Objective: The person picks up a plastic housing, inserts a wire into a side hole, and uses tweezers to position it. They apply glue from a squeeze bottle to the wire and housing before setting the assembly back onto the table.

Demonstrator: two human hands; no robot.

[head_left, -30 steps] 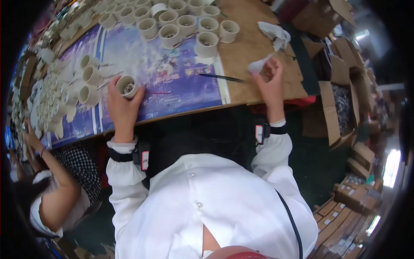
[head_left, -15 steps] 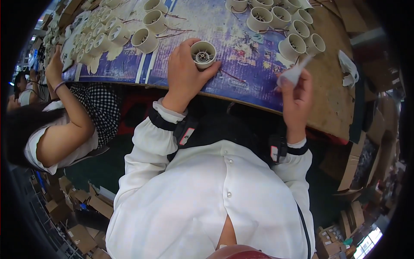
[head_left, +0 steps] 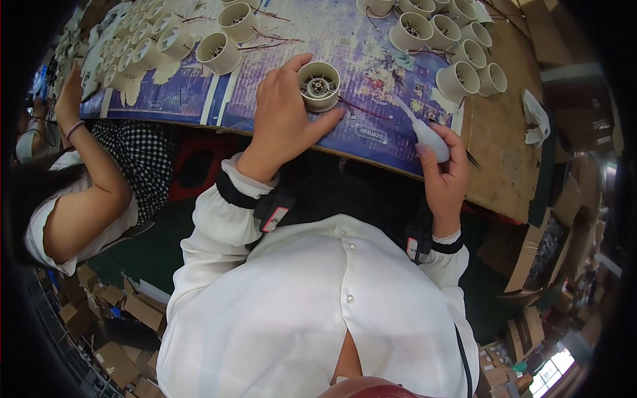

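My left hand (head_left: 286, 119) is wrapped round the left side of a cream round plastic housing (head_left: 320, 106), which stands upright on the table near its front edge. Inside the housing a ribbed, motor-like part (head_left: 318, 85) shows from above. Thin dark red wires (head_left: 363, 110) run out from it to the right over the table. To the right, my right hand (head_left: 446, 166) grips a translucent white squeeze bottle (head_left: 431, 140) by its bulb. The bottle's long thin nozzle points up and to the left, toward the housing but apart from it.
Similar cream housings (head_left: 458, 81) stand in a group at the far right, and more (head_left: 219, 53) at the left. Blue printed sheeting (head_left: 265, 66) covers the table; bare board (head_left: 511, 166) shows at right with a crumpled white bag (head_left: 535, 118). A person (head_left: 99, 179) sits at my left.
The squeeze bottle has turned in my right hand, its nozzle swinging from up-right to up-left. My left hand stays on the housing. The neighbouring person's hand has shifted slightly.
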